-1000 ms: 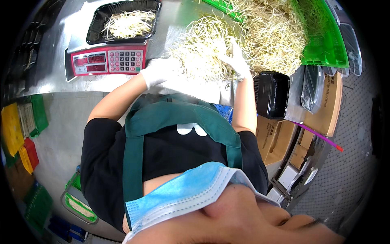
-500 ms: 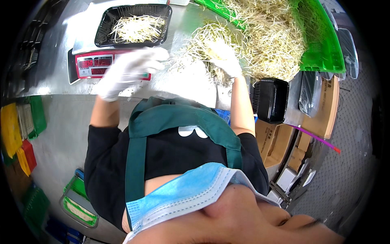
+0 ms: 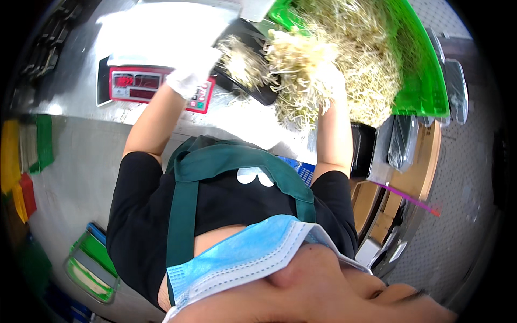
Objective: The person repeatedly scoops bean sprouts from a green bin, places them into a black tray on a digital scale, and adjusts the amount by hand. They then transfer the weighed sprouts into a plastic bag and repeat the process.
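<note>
With white-gloved fingers, my left hand grips the left rim of a black plastic tray, which is tilted and off the scale. Some pale bean sprouts lie in the tray, blurred by motion. A large clump of bean sprouts is held up by my gloved right hand, close to the tray's right side. Part of the right hand's fingers is hidden among the sprouts. A red-fronted digital scale with a metal top stands left of the tray, partly behind my left forearm.
A green crate heaped with bean sprouts is at the upper right. Black trays stand at the table's right edge, beside cardboard boxes. Loose sprouts lie on the metal table.
My left hand has taken the tray off the scale and swung it right, tilting it. My right hand has lifted a clump of sprouts from the pile, moving slightly right.
</note>
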Demonstrator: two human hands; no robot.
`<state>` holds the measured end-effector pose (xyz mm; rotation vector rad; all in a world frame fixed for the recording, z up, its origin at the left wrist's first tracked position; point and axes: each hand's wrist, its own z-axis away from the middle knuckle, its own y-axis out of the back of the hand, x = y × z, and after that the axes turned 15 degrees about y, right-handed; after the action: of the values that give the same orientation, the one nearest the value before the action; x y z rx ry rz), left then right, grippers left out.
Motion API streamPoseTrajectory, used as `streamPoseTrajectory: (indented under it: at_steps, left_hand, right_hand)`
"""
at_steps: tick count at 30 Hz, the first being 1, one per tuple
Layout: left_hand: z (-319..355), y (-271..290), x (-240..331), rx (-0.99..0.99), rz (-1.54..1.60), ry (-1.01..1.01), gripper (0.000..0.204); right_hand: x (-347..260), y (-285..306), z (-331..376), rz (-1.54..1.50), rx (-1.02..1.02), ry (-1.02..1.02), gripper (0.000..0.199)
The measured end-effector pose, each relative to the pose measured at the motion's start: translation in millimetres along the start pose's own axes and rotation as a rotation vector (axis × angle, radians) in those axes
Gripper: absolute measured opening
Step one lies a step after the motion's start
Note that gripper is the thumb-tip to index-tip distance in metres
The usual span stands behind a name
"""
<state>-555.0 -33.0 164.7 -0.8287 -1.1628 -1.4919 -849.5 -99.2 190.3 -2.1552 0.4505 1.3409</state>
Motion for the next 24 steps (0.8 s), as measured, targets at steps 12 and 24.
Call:
streamPoseTrajectory:
  at_steps: [12,24]
  left_hand:
    - [-16.3,69.4,-70.3,-0.252,0.930,-0.017,0.044]
    - [-26.3,77.3,-1.3,0.101,-1.132,-0.544,0.057]
  right_hand:
    - [101.4,-107.7,-141.3,1.459,-0.358,0.025,0.077]
    - [50.4,-81.4,-108.2,1.762,-0.432,0.173,0.048]
